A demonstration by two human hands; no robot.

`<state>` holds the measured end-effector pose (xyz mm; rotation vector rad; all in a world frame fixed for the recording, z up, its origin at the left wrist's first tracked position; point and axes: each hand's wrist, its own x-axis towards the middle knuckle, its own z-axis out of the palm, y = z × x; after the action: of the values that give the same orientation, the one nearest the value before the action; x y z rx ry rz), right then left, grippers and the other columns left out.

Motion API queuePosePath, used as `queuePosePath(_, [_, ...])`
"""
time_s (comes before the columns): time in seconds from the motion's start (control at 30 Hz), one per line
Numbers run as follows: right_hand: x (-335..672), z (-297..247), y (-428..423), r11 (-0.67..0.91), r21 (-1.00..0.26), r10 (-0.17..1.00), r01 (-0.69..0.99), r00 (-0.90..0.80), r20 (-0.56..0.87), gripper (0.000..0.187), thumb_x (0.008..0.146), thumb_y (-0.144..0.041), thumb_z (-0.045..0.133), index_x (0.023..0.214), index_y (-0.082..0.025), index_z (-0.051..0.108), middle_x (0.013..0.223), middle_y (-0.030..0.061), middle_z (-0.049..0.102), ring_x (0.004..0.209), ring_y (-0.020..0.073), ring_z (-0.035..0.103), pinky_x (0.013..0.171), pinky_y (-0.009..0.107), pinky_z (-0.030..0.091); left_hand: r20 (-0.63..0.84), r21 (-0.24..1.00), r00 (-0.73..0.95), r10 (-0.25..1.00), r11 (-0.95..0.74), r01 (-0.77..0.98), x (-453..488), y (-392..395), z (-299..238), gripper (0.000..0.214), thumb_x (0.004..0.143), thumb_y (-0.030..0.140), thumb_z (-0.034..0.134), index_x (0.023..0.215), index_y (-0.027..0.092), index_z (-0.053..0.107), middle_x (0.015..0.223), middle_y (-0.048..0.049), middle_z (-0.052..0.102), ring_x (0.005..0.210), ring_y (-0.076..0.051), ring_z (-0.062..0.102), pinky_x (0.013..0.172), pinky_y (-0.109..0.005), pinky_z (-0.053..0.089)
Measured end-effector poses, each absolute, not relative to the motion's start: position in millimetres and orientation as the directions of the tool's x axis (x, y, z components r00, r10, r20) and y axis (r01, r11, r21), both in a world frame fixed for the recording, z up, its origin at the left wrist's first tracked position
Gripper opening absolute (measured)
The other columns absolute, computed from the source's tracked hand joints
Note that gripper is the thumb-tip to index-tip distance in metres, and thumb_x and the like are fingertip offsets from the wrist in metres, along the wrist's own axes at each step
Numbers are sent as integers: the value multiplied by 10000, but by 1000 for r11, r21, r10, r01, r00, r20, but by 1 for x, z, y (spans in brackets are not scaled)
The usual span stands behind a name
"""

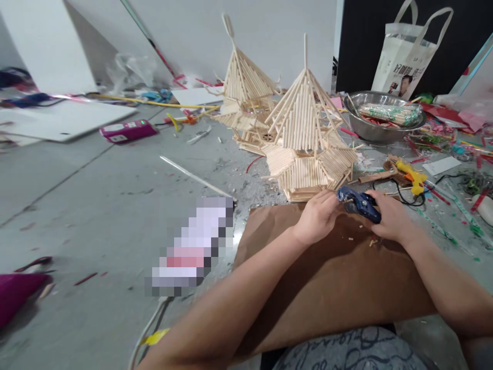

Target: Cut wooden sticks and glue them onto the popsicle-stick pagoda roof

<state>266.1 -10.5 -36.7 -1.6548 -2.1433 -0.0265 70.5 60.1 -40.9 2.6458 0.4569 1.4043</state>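
Note:
My right hand (391,216) is wrapped round a blue hand cutter (364,205), whose jaws point left. Against those jaws, the closed fingers of my left hand (318,218) pinch what looks like a thin wooden stick (348,201), mostly hidden by the fingers and tool. Both hands are over the far part of a brown board (308,277), where small offcuts (373,242) lie. Just beyond my left hand stands a pavilion model of pale wooden sticks (304,118), with a pointed roof. A second stick pavilion (246,87) stands behind it to the left.
A phone-like device (188,246), blurred out, lies left of the board with a cable. Farther back are a magenta device (129,131) and a white panel (65,121). A metal bowl (381,131) holds bundled sticks. A yellow glue gun (412,174) and scraps lie right.

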Motion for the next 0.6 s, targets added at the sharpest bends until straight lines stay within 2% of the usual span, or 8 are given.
queuePosePath(0.6, [267,-38,-10,294,-242,919,925,-204,338,499,665,-296,565,1131,-160,451,983,130,618,861,271,604,708,381,460,792,243,525,313,-949,200,71,60,-39,141,839,107,341,823,162,470,663,-31,548,612,-132,535,555,-258,452])
